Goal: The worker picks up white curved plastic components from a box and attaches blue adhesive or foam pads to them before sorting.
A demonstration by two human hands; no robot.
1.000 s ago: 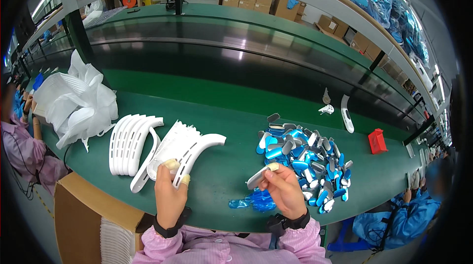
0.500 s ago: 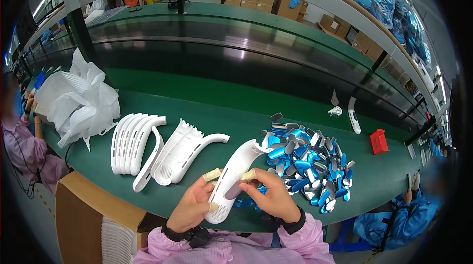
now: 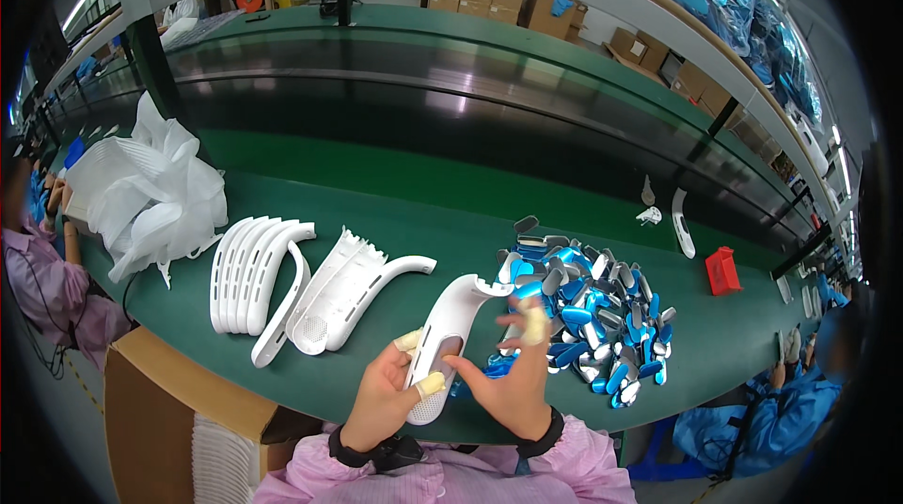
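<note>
My left hand [image 3: 381, 396] grips a white curved plastic shell [image 3: 455, 308] by its lower, perforated end, its thumb across the front. Yellowish finger cots cover some of my fingertips. A dark oval insert [image 3: 450, 348] shows in the shell's middle, partly behind my right thumb. My right hand [image 3: 513, 391] is open, fingers raised and blurred, with the thumb at the insert's edge. Right of the shell lies a heap of blue and silver oval pieces [image 3: 576, 314]. Several more white shells [image 3: 246, 274] lie in a row on the left, beside others [image 3: 362, 302] closer to my hands.
White foam wrapping [image 3: 155, 194] is heaped at the left of the green table [image 3: 376, 208]. A cardboard box [image 3: 169, 410] stands lower left. At right are a red bin [image 3: 722, 271] and a loose white strip [image 3: 683, 224]. Co-workers sit on both sides.
My right fingers have come off the shell and spread upward to the right. My left thumb has moved up the shell. Small white parts at the far right have shifted slightly right.
</note>
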